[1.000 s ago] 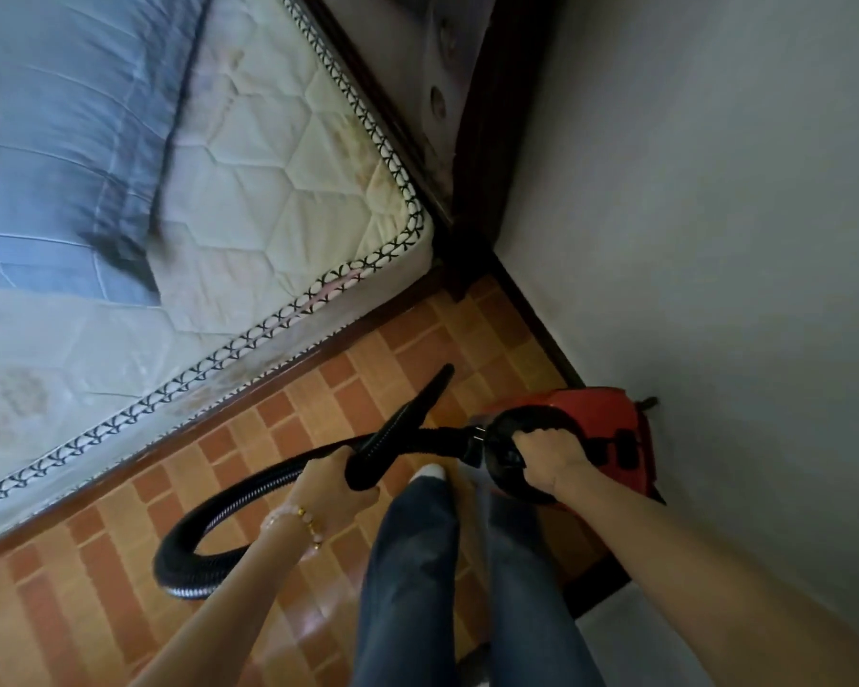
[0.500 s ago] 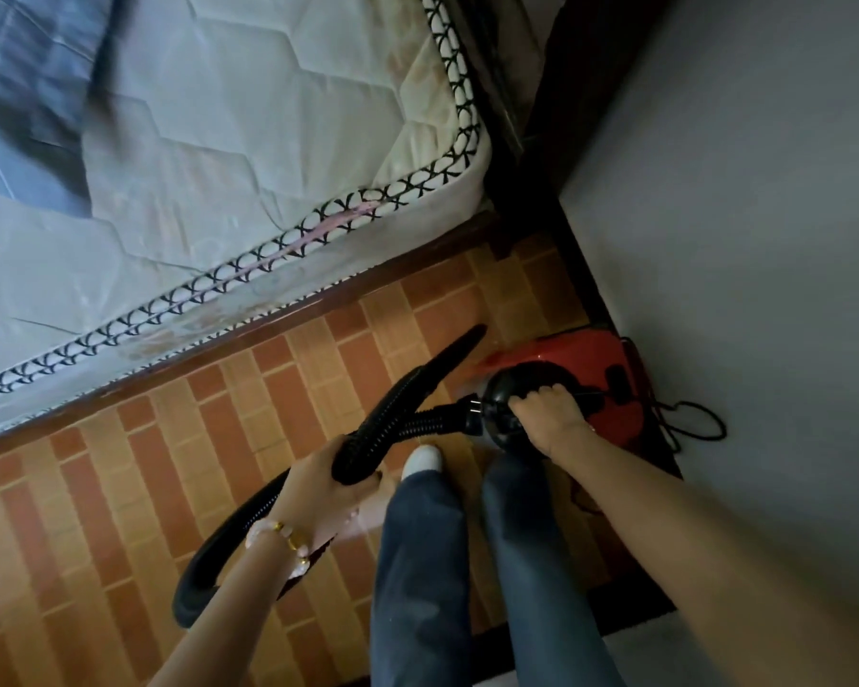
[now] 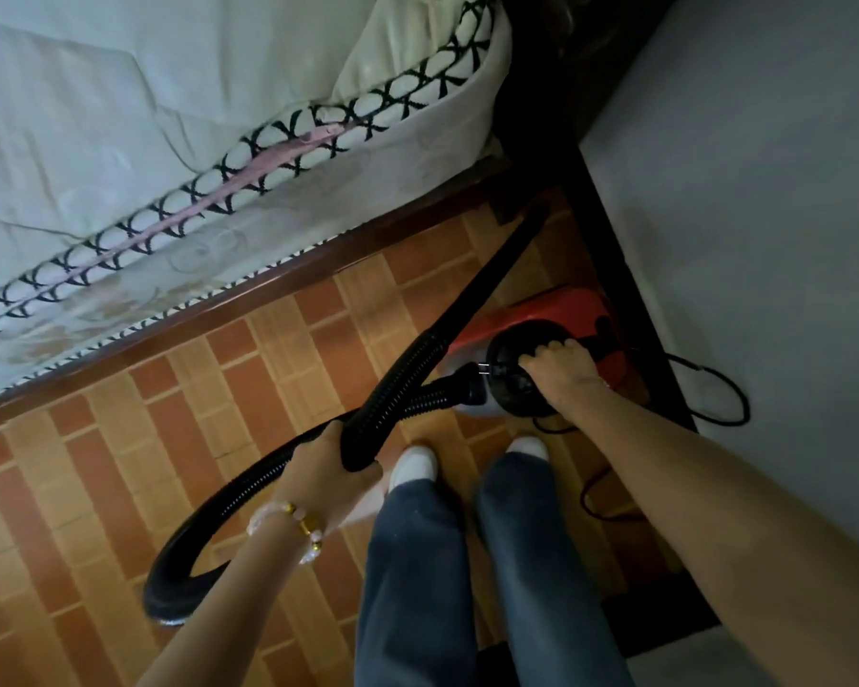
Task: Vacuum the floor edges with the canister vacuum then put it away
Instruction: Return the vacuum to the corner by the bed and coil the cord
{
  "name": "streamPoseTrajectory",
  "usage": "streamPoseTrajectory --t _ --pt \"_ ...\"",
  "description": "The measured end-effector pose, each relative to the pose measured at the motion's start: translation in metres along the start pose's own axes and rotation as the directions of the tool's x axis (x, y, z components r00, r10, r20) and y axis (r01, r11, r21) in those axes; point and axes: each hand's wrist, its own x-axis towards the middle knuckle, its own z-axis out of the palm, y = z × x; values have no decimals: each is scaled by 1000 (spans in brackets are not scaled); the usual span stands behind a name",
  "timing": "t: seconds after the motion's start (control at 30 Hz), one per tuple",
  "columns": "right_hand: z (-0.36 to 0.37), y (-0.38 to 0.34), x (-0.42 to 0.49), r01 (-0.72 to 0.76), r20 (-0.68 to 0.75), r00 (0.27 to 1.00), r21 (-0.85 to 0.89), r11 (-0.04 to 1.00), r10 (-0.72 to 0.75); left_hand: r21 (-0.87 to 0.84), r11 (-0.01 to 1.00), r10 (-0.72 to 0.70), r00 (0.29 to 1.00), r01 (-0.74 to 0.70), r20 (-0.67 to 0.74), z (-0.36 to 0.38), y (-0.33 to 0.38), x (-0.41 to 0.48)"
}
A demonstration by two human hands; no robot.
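Canister vacuum is at right, just beside the wall; your right hand is curled on top of it, left hand grips the hose w/ nozzle tip at far corner by bed

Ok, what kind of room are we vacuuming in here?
Most likely a bedroom: a quilted mattress on a dark wooden bed frame fills the upper left. Only a narrow strip of brick-patterned floor lies between it and the plain wall, with the red canister vacuum near that wall.
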Motion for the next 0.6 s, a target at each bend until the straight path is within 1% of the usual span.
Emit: streamPoseTrajectory --t 0.1,0.23,0.47,0.6 --pt "5 11 14 -2 10 1000 -35 999 2 -38 999 0 1000 -1 -25 7 -1 8" --pt "11 31 25 -33 20 999 -33 999 34 -78 997 19 999 -21 -32 14 5 11" --pt "24 26 33 9 -50 999 -47 999 -11 -145 989 -3 1000 3 -4 30 16 13" --pt "27 25 31 8 -93 996 -51 999 -13 -146 989 -9 1000 9 -4 32 17 16"
